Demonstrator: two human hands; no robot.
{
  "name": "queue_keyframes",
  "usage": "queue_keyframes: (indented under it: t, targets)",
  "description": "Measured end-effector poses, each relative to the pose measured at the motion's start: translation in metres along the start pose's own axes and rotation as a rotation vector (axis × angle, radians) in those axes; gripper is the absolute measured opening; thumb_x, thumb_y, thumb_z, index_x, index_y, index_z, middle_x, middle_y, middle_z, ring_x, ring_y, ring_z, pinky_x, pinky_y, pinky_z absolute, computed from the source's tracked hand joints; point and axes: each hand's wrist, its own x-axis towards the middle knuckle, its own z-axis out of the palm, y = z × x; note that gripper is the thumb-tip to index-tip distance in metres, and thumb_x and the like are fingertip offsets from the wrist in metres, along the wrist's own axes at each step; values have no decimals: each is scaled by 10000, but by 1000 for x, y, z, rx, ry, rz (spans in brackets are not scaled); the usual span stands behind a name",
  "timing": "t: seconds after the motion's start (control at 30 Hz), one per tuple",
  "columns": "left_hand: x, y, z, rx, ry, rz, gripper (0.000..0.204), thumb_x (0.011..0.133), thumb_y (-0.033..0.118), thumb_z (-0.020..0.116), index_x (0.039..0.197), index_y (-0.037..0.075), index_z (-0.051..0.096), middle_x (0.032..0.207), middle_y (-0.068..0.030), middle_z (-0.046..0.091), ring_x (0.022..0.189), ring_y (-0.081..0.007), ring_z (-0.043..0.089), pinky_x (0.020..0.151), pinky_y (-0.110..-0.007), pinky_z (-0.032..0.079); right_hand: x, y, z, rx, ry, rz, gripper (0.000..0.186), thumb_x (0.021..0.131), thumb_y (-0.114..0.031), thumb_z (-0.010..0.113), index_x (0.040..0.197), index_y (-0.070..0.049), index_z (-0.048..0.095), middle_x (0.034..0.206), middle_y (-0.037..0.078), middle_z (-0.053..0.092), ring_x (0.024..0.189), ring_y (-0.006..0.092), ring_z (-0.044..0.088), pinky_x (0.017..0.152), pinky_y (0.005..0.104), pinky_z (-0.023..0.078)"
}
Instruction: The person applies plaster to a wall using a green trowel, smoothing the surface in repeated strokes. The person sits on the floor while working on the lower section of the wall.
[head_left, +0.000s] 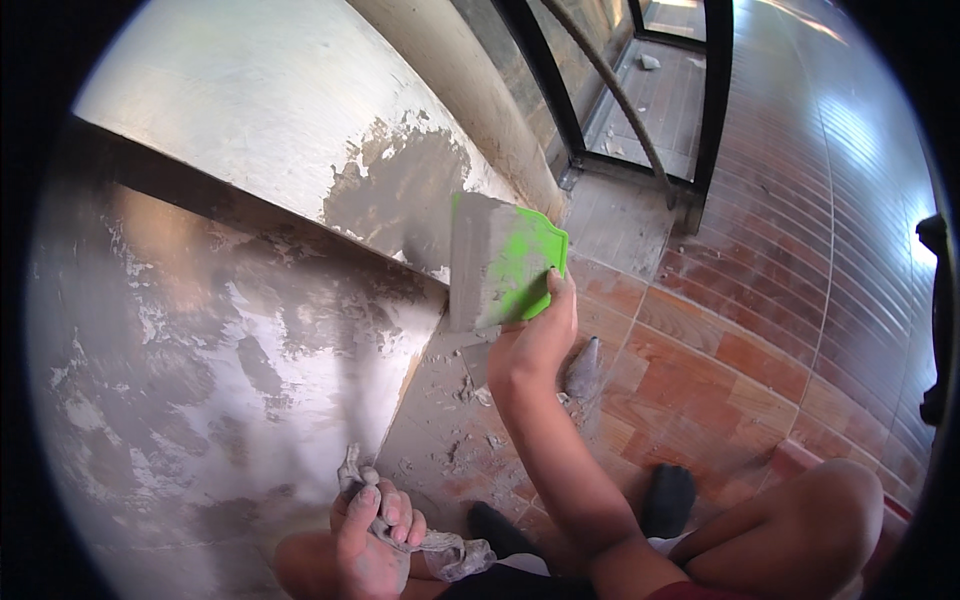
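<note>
Both hands (pixel 540 325) (pixel 378 530) grip; right arm (pixel 570 460) outstretched.

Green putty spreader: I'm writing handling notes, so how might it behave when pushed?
The green putty spreader is probably fairly stiff, as its broad face looks flat; likely light, since it looks thin; and possibly slippery where grey smears coat it.

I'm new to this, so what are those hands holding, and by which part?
Right hand: green scraper, by its lower right edge. Left hand: crumpled plastic, around its middle.
</note>
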Motion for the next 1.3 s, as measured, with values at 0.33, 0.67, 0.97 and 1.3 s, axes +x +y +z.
queue_keyframes:
  t: [0.33, 0.67, 0.97, 1.3]
  targets:
    - [8, -9, 5, -44, -24, -77, 122, 938, 75, 617, 1040, 121, 571, 732, -25, 521, 603, -155, 484, 549, -335, 422, 7, -13, -1, -115, -85, -58, 346, 940, -78, 583, 1272, 0, 522, 1098, 59, 639, 950, 127, 615, 785, 282, 491]
    - [21, -7, 5, -48, 154, 90, 122, 943, 104, 646, 1012, 131, 550, 927, -44, 613, 742, -141, 550, 568, -310, 443, -55, 2, 11, -401, -540, 165, 256, 899, -52, 682, 1133, 32, 618, 986, 56, 681, 849, 108, 635, 776, 261, 518]
    - [32, 4, -14, -177, 335, 178, 180, 908, 91, 704, 1033, 132, 582, 956, 17, 612, 789, -115, 545, 533, -262, 431, -121, 20, 10, -684, -832, 590, 211, 892, 7, 705, 1066, 40, 590, 943, 74, 697, 834, 85, 650, 737, 230, 527]
    - [30, 24, -47, -258, 407, 280, 234, 896, 94, 701, 968, 185, 498, 902, 40, 564, 762, -89, 526, 502, -244, 405, -149, 35, 18, -660, -965, 558, 179, 908, -12, 714, 1046, 44, 615, 957, 80, 708, 858, 89, 653, 752, 240, 537]
